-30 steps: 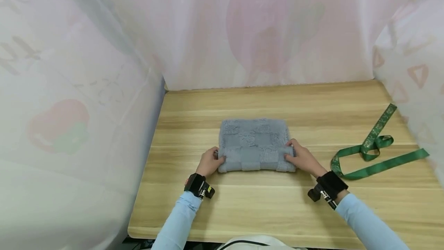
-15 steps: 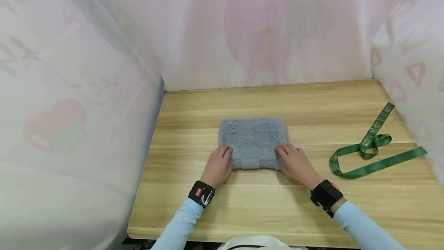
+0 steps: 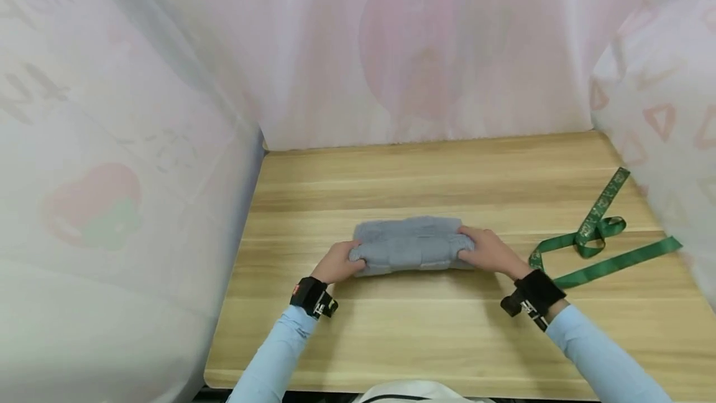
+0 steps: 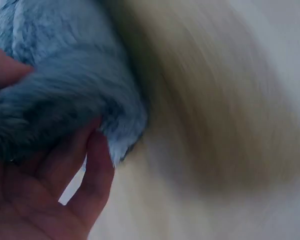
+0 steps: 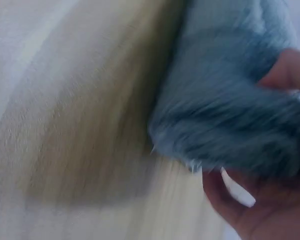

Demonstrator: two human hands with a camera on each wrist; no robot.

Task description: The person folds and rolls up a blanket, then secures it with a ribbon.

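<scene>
Towel (image 3: 411, 245): grey, fluffy, folded into a thick wide bundle; it lies on the table (image 3: 425, 334) at the middle, a little toward the near edge, its long side running left to right.
Left hand (image 3: 334, 263): grips the towel's left end, fingers curled under and around it; the left wrist view shows the fingers (image 4: 97, 170) beneath the pile and the thumb above.
Right hand (image 3: 488, 252): grips the towel's right end the same way, fingers over the top; the right wrist view is blurred but shows the pile (image 5: 230, 105) held against the palm.
Hands: apart, one clamped on each end.
Ribbon (image 3: 601, 235): green, looped, lying flat at the right side of the table, near the right hand but apart from it.
Curtains (image 3: 403, 48): pale pink, printed, hanging at left, far and right.
</scene>
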